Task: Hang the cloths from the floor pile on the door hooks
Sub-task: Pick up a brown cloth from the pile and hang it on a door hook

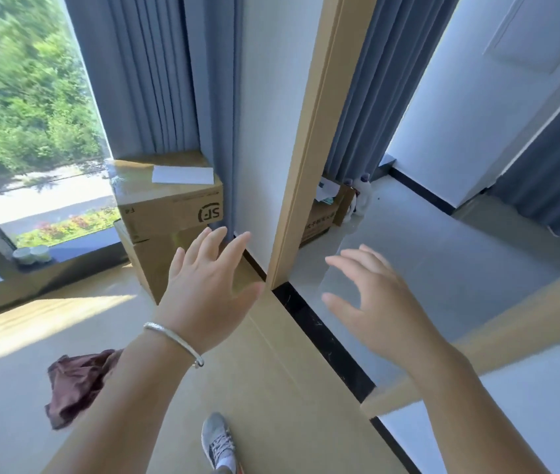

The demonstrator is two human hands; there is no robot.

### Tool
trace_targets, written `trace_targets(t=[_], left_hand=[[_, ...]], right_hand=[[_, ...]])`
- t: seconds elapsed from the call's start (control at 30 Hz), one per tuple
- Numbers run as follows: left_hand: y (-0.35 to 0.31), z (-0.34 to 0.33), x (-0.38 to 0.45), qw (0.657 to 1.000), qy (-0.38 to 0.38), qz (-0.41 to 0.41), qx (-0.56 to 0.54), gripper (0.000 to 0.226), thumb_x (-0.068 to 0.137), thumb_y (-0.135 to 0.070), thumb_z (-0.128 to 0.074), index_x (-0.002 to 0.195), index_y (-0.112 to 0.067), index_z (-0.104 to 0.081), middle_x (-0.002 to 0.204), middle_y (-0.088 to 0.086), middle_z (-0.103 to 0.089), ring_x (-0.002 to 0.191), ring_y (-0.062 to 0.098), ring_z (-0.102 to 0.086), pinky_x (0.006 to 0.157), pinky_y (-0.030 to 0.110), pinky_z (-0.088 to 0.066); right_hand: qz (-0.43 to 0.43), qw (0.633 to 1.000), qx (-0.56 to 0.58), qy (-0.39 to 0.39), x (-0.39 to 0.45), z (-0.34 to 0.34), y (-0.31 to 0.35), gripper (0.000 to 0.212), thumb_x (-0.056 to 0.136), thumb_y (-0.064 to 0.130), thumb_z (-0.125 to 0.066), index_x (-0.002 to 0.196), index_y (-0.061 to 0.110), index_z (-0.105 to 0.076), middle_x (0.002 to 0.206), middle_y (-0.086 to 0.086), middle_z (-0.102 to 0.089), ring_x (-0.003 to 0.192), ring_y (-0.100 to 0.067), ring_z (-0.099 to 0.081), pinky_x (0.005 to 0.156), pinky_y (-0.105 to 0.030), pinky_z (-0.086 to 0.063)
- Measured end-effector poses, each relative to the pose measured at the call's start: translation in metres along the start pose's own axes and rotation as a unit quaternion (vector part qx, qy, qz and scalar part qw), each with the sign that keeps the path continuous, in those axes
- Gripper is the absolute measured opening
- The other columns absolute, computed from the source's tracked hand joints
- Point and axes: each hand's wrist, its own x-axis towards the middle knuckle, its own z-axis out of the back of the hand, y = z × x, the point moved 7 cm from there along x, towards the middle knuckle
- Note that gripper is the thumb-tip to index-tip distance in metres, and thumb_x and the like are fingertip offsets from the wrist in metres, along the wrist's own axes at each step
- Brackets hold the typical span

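A crumpled maroon cloth (75, 384) lies on the beige floor at the lower left, partly hidden behind my left forearm. My left hand (208, 285) is raised in front of me with fingers spread and nothing in it; a silver bangle sits on the wrist. To its right, my right hand (371, 299) is also held out with fingers apart and empty. Both hands hover well above the floor, near the wooden door frame (309, 159). No door hooks are in view.
Two stacked cardboard boxes (169, 213) stand against the blue curtain (155, 73) beside the large window (22, 114). A black threshold strip (323, 336) leads into a grey-tiled room holding another box (326, 213) and bottles (362, 196). My grey shoe (218, 443) is at the bottom.
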Motion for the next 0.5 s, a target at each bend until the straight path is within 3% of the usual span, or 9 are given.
trace_targets(t=[0.23,0.5], left_hand=[[0.101,0.024,0.086,0.993,-0.056,0.1,-0.01,0.07,0.09,-0.06,-0.043,0.149,-0.039,-0.012,0.158,-0.003,-0.012,0.147,0.018,0.001,0.118,0.047,-0.006],[0.2,0.05,0.099,0.973,-0.087,0.213,0.026,0.07,0.09,-0.059,-0.044,0.149,-0.035,-0.017,0.157,0.0,-0.017,0.147,0.02,-0.005,0.117,0.049,-0.015]], right_hand=[[0.089,0.995,-0.014,0.04,0.153,-0.026,0.058,0.049,0.091,0.045,-0.052,0.139,0.038,-0.043,0.145,0.021,-0.034,0.142,0.002,-0.008,0.113,-0.027,-0.019],[0.216,0.971,0.006,0.107,0.257,-0.097,0.142,0.048,0.091,0.044,-0.053,0.138,0.038,-0.043,0.144,0.02,-0.038,0.142,-0.002,-0.013,0.115,-0.027,-0.015]])
